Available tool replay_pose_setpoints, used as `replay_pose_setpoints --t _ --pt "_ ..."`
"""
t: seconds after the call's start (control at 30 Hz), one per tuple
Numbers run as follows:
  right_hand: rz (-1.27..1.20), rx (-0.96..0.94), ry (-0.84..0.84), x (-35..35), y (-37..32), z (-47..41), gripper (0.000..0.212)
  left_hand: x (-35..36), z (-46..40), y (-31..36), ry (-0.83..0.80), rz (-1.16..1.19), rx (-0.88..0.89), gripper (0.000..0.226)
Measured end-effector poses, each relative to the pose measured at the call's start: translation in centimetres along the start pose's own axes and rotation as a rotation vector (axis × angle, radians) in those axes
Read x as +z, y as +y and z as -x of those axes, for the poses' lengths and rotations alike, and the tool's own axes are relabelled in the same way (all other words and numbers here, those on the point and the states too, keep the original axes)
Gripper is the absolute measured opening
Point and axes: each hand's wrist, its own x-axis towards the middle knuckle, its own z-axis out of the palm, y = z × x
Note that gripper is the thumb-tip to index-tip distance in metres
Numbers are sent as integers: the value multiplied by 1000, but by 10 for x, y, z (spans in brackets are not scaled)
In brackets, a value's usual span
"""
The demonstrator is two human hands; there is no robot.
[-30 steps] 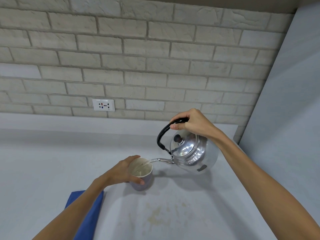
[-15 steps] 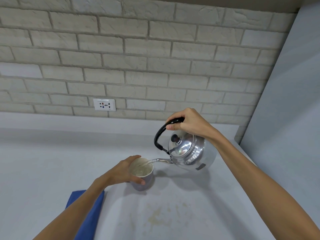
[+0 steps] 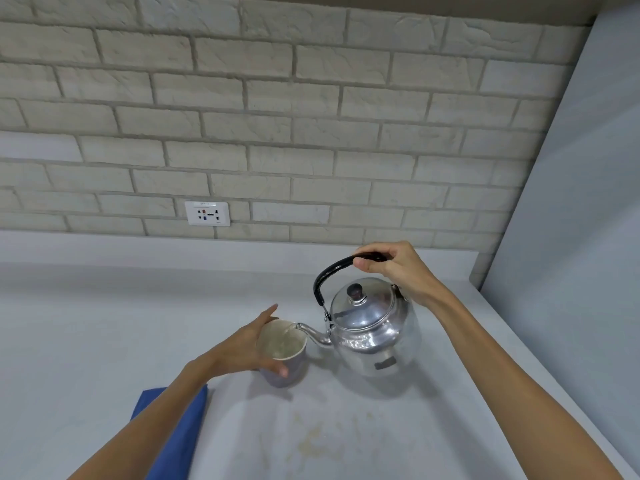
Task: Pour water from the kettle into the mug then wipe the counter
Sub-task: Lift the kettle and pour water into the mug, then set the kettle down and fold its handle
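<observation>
A shiny steel kettle (image 3: 372, 330) with a black handle hangs almost upright just above the grey counter (image 3: 104, 323). My right hand (image 3: 394, 268) grips the handle from above. The spout tip reaches over the rim of a pale mug (image 3: 284, 355) standing on the counter to the kettle's left. My left hand (image 3: 247, 344) wraps the mug's left side, thumb on its front. A blue cloth (image 3: 173, 431) lies on the counter under my left forearm. Yellowish stains (image 3: 311, 441) mark the counter in front of the mug.
A brick wall with a white socket (image 3: 207, 213) runs behind the counter. A plain grey panel (image 3: 571, 237) closes off the right side, and the counter's right edge runs beside my right arm.
The kettle has tipped back from a steep pouring tilt to nearly upright and dropped lower. The mug and my left hand have stayed put.
</observation>
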Motion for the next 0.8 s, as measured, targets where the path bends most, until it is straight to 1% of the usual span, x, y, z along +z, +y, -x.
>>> replay_pose_setpoints --t 0.07,0.13,0.23,0.37,0.5,0.63,0.8 --pt "-77 14 31 -1 4 2 15 -3 2 9 25 25 35 123" --pt "-150 29 74 -3 9 3 15 -11 1 23 106 -13 128 114" --pt "-234 42 127 -8 15 2 12 -26 -2 55 192 63 276 95" --pt "-296 35 167 -16 20 -5 22 -35 -16 99 190 170 383 65" --pt "-300 -9 218 -13 25 -9 21 -26 -33 127 153 196 396 61" --pt "-362 -12 282 -8 45 -16 13 -16 -57 129 129 275 372 44" --pt "-361 0 264 -1 78 -28 12 -7 -88 118 196 345 310 40"
